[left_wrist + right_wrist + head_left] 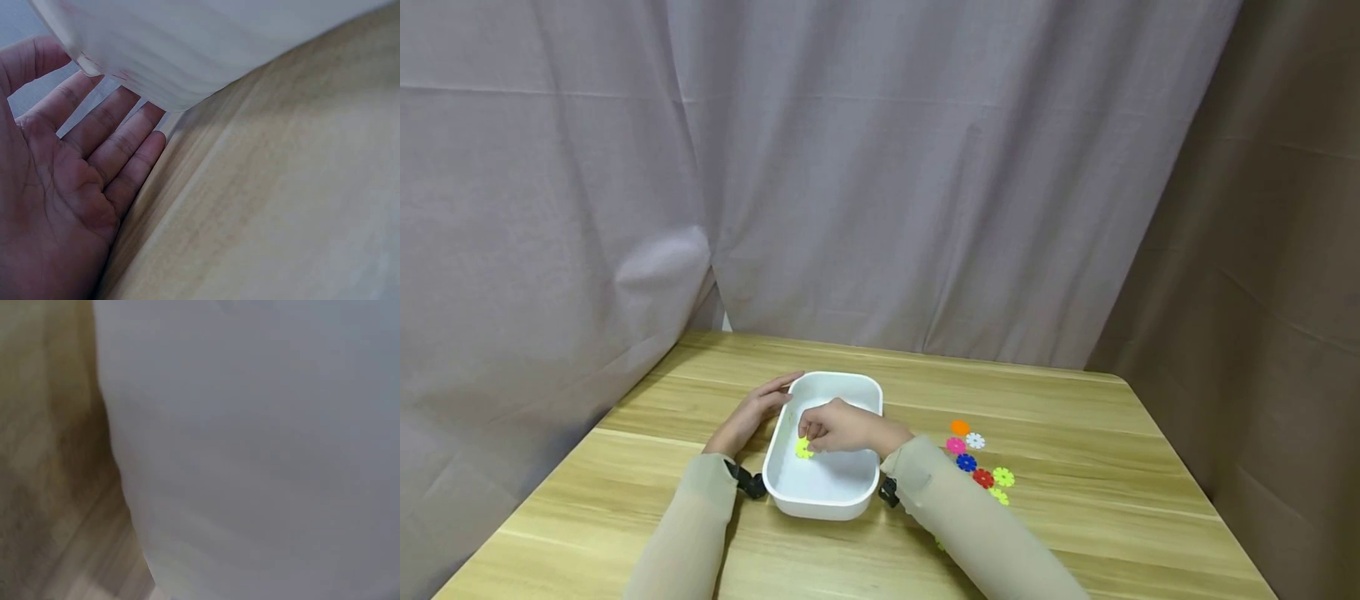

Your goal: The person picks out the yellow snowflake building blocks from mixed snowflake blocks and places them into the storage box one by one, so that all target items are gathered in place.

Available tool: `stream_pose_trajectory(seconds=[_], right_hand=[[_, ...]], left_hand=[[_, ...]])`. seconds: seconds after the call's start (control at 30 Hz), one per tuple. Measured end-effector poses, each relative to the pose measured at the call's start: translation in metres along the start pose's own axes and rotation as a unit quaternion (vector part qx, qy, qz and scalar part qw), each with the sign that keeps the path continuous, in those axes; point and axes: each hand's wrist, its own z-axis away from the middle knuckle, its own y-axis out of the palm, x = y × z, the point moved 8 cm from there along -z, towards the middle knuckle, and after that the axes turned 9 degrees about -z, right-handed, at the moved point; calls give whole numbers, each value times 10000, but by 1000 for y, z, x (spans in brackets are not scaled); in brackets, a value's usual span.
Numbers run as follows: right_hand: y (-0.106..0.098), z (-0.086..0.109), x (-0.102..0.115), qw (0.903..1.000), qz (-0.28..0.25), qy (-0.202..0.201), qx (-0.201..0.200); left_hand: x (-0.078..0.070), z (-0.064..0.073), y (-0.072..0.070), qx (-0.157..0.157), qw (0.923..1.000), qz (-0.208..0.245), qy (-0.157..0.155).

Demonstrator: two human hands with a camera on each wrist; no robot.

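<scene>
A white rectangular plastic tub (pixel 823 504) stands on the table. My left hand (pixel 752 419) touches its left side near the far corner; in the left wrist view that hand (pixel 69 162) has its fingers extended, their tips at the tub's wall (pixel 187 50). Reaching over the tub from the right, my right hand (pixel 842 427) pinches a yellow-green flower-shaped plastic disc (pixel 803 449) between bent fingers, above the tub floor. In the right wrist view the tub's outer wall (pixel 250 456) fills most of the picture, and neither the hand nor the disc shows.
Right of the tub lie loose notched discs: orange (pixel 960 427), white (pixel 975 441), pink (pixel 956 446), blue (pixel 966 462), red (pixel 983 478) and yellow-green (pixel 1003 477). My right sleeve (pixel 977 525) partly covers others. Grey curtains (pixel 887 183) hang behind the wooden table (pixel 1112 500).
</scene>
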Motion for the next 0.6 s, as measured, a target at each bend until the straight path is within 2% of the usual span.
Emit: stream_pose_trajectory(seconds=[0.2, 0.6], right_hand=[[2, 0, 3, 9996, 278, 39, 36], [6, 0, 5, 9983, 522, -182, 204]], left_hand=[[-1, 1, 0, -1, 10000, 87, 44], [-2, 1, 0, 38, 9999, 66, 88]])
